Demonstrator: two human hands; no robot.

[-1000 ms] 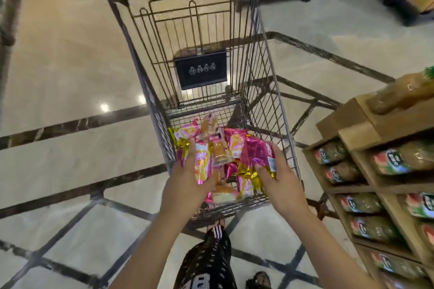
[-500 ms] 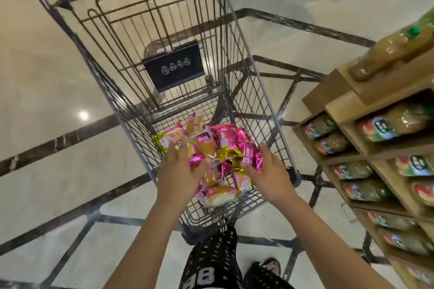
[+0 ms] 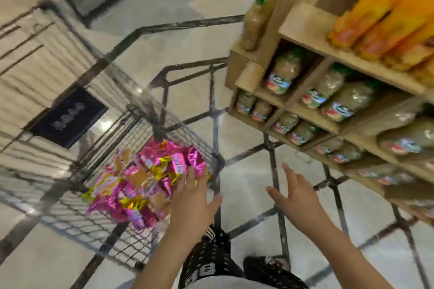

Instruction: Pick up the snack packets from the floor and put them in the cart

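cart (image 3: 145,124): motion-blurred, cut at left edge | cart sign (image 3: 68,116): unreadable | shelf (image 3: 303,23): cut right

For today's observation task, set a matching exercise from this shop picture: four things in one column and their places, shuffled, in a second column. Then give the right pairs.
Column 1
1. pink and gold foil snack packets
2. right hand
3. black sign plate
4. green-capped brownish juice bottles

Column 2
A. lying in the compartments of the cardboard shelf
B. heaped inside the wire shopping cart
C. open above the tiled floor, outside the cart
D. on the cart's wire panel, beyond the packets

Pairs: 1-B, 2-C, 3-D, 4-A
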